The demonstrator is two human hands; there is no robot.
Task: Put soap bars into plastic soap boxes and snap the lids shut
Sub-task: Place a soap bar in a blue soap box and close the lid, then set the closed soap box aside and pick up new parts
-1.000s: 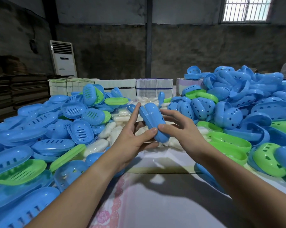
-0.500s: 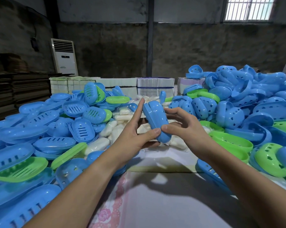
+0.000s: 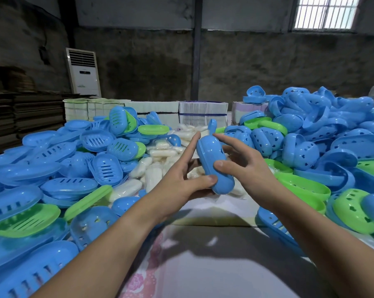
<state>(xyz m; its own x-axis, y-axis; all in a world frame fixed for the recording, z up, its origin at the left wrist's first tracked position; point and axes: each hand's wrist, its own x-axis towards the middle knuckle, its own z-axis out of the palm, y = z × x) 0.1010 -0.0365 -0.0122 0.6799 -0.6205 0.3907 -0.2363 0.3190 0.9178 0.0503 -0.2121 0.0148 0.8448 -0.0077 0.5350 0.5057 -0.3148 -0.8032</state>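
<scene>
A closed blue plastic soap box (image 3: 214, 162) is held on edge above the table, between both hands. My left hand (image 3: 181, 181) supports it from the left, thumb pressed near its lower end and index finger stretched up along its side. My right hand (image 3: 244, 166) grips it from the right, thumb on the lid and fingers curled behind. What is inside the box is hidden. White wrapped soap bars (image 3: 153, 175) lie heaped on the table just beyond my hands.
Piles of blue and green box halves (image 3: 95, 155) fill the left side, and a taller heap (image 3: 323, 134) fills the right. Stacked white cartons (image 3: 203, 114) and a standing air conditioner (image 3: 84, 72) are behind. A cloth-covered table (image 3: 214, 265) lies near me.
The box has tipped more upright and risen slightly between my hands. My left index finger has stretched up along its side, and my right thumb has slid onto the lid.
</scene>
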